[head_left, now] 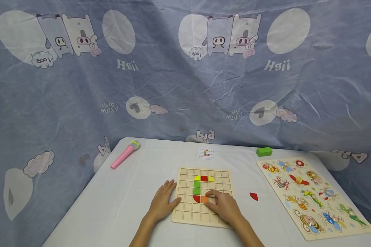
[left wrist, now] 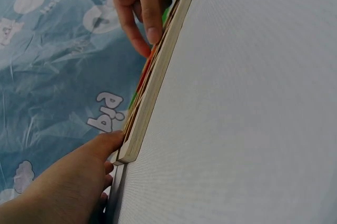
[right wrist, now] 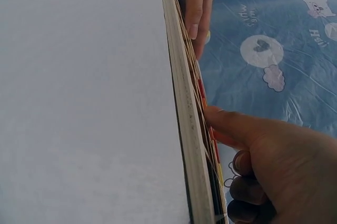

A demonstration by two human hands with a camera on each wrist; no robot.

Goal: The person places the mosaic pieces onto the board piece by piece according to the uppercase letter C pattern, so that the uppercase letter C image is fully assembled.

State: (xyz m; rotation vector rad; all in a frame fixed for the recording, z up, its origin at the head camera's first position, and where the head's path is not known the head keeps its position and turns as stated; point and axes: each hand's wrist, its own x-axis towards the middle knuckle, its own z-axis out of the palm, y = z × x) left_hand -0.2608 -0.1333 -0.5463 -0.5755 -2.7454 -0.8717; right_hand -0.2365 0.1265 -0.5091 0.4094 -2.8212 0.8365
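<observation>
Wooden square grid board lies flat on the white table, bearing yellow, red, green and orange tiles in a C shape. Left hand rests flat with straight fingers on the table, touching the board's left edge. Right hand sits on the board, fingers curled, fingertip pressing the orange tile in the lower row. Right of the board lies a loose red piece.

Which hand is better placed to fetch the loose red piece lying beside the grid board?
Right, probably. The red quarter-round piece lies on the white table right of the wooden grid board, nearer the right hand. The left hand rests flat at the board's left edge, steadying it.
</observation>
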